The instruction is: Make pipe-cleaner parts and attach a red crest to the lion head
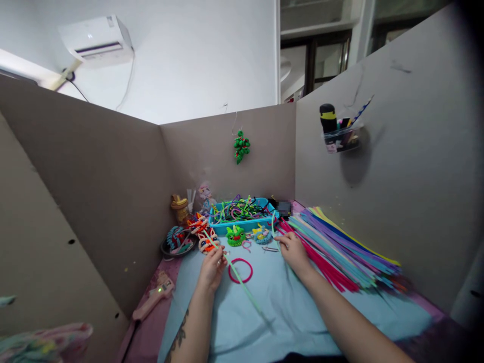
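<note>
My left hand [213, 267] is closed on a long pale green pipe cleaner [244, 286], which slants down toward the near part of the blue cloth. My right hand [293, 252] pinches another light green pipe cleaner [274, 225] that rises upright from the fingers. Between the hands a dark pink pipe cleaner ring [251, 274] lies on the cloth. Just behind it sit a green fuzzy animal head [236, 236], a blue and yellow fuzzy piece [261, 235] and an orange and cream one [207, 243]. Small metal pliers or snips [270, 249] rest left of my right hand.
A blue tray [242, 226] of tangled pipe cleaners stands at the back. Straight pipe cleaners [340, 247] in many colours are spread on the right. On the left are a pink glue gun [155, 296] and a dark bowl [177, 252]. Grey partitions [227, 171] enclose the table.
</note>
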The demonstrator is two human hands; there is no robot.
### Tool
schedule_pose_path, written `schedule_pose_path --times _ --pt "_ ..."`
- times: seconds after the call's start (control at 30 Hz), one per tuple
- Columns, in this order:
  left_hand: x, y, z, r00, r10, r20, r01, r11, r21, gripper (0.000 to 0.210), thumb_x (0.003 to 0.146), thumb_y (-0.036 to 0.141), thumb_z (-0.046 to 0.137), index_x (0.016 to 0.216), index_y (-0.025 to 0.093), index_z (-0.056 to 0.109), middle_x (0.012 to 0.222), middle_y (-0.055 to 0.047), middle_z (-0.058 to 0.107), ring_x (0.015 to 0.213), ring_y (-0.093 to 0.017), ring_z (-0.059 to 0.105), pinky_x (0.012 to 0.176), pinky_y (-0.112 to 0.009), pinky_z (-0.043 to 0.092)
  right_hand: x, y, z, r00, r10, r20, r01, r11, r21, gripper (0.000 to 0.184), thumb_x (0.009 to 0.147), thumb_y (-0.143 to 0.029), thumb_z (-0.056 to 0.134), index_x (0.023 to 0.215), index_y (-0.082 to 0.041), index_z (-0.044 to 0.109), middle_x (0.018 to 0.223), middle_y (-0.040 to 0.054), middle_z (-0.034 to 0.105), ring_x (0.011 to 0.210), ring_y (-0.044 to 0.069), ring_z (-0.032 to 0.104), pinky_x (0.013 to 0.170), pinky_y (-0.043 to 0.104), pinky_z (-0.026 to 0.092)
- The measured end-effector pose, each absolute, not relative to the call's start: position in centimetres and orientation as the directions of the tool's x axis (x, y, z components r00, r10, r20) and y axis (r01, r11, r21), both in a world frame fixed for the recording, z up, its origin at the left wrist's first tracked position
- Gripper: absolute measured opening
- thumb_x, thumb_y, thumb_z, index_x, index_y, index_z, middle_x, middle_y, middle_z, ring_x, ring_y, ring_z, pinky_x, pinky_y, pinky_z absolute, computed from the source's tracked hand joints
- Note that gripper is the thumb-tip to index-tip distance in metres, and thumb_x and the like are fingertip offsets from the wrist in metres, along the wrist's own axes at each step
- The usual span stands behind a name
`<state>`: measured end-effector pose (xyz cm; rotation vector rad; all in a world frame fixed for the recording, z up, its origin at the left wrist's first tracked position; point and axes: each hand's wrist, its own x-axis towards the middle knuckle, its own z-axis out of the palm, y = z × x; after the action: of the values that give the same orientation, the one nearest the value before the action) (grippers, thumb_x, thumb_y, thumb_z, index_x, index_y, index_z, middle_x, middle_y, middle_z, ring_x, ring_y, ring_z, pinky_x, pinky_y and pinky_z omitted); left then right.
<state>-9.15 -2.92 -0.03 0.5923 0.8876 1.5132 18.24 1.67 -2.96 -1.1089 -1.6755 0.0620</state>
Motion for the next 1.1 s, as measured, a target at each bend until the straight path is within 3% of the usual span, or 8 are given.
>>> schedule_pose_path --times 0.1,0.17,0.23,0.37,0.6,0.83,0.97,1.1 --pt "-8.6 -3.2 0.1 -0.097 0.986 -0.135 -0.585 0.053 0.809 0.005 0.074 0.011 0.069 0.076 0.011 0.064 0.068 -0.002 0.064 0.052 -0.005 0.058 0.049 -0.013 0.050 15.7 -0.3 -2.2 -0.160 0.643 0.749 0.551 0.688 -0.472 0.037 0.079 -0.012 0.051 0.113 -0.021 0.063 0.096 0.0076 0.063 0.089 0.020 0.059 0.080 0.035 0.049" --pt "-8.3 -3.3 0.2 -0.073 0.987 -0.142 -0.581 0.074 0.811 0.004 0.075 0.010 0.067 0.074 0.011 0.063 0.069 -0.003 0.064 0.054 -0.006 0.059 0.050 -0.013 0.051 13.4 -1.8 -2.1 -0.433 0.528 0.731 0.380 0.842 -0.383 0.046 0.080 -0.010 0.052 0.124 -0.022 0.054 0.096 0.0070 0.064 0.090 0.020 0.058 0.081 0.033 0.048" --pt "-8.0 -3.4 0.3 -0.062 0.987 -0.148 -0.577 0.085 0.812 0.004 0.076 0.010 0.067 0.075 0.011 0.063 0.070 -0.004 0.065 0.056 -0.006 0.060 0.051 -0.013 0.051 11.4 -3.0 -2.3 -0.571 0.395 0.720 0.246 0.919 -0.309 0.043 0.082 -0.010 0.050 0.123 -0.023 0.056 0.091 0.0061 0.065 0.083 0.018 0.058 0.075 0.030 0.049" --pt "-8.0 -3.2 0.1 -0.085 0.984 -0.157 -0.582 0.079 0.809 0.004 0.076 0.010 0.066 0.076 0.011 0.062 0.073 -0.005 0.066 0.058 -0.008 0.061 0.052 -0.016 0.051 9.6 -3.5 -3.1 -0.542 0.313 0.779 0.150 0.949 -0.277 0.032 0.086 -0.010 0.045 0.111 -0.019 0.063 0.084 0.0064 0.067 0.078 0.016 0.060 0.072 0.027 0.049" --pt "-9.3 -2.5 0.1 -0.234 0.970 -0.060 -0.615 -0.100 0.782 0.006 0.079 0.022 0.066 0.081 0.019 0.061 0.076 0.001 0.065 0.072 -0.007 0.064 0.069 -0.018 0.049 10.2 -3.2 -3.5 -0.540 0.522 0.660 0.158 0.833 -0.530 0.031 0.091 -0.018 0.040 0.112 -0.019 0.063 0.084 0.0063 0.066 0.076 0.016 0.061 0.073 0.028 0.049" --pt "-7.5 -3.9 0.2 -0.088 0.996 -0.006 -0.452 -0.035 0.892 0.038 0.054 0.033 0.083 0.082 0.011 0.069 0.074 -0.006 0.068 0.066 -0.015 0.063 0.067 -0.026 0.049 10.4 -3.9 -1.2 -0.345 0.729 0.591 0.094 0.654 -0.751 0.026 0.088 -0.034 0.049 0.096 -0.019 0.070 0.091 0.0065 0.059 0.085 0.018 0.056 0.077 0.032 0.046" --pt "-6.4 -4.8 0.4 0.002 1.000 -0.007 -0.368 0.007 0.930 0.038 0.055 0.034 0.082 0.082 0.009 0.071 0.080 -0.011 0.070 0.071 -0.019 0.065 0.061 -0.024 0.046 10.1 -3.5 -1.7 -0.342 0.841 0.420 0.048 0.462 -0.886 0.025 0.082 -0.037 0.055 0.075 -0.016 0.066 0.063 0.0001 0.057 0.059 0.014 0.052 0.058 0.025 0.043" --pt "-6.1 -5.0 0.6 0.032 0.999 -0.001 -0.365 0.013 0.931 0.040 0.055 0.035 0.082 0.084 0.009 0.072 0.085 -0.012 0.070 0.078 -0.020 0.065 0.064 -0.025 0.047 9.5 -3.1 -2.7 -0.362 0.850 0.383 0.074 0.436 -0.897 0.028 0.079 -0.036 0.057 0.061 -0.016 0.061 0.050 -0.0039 0.049 0.048 0.010 0.044 0.048 0.021 0.035"
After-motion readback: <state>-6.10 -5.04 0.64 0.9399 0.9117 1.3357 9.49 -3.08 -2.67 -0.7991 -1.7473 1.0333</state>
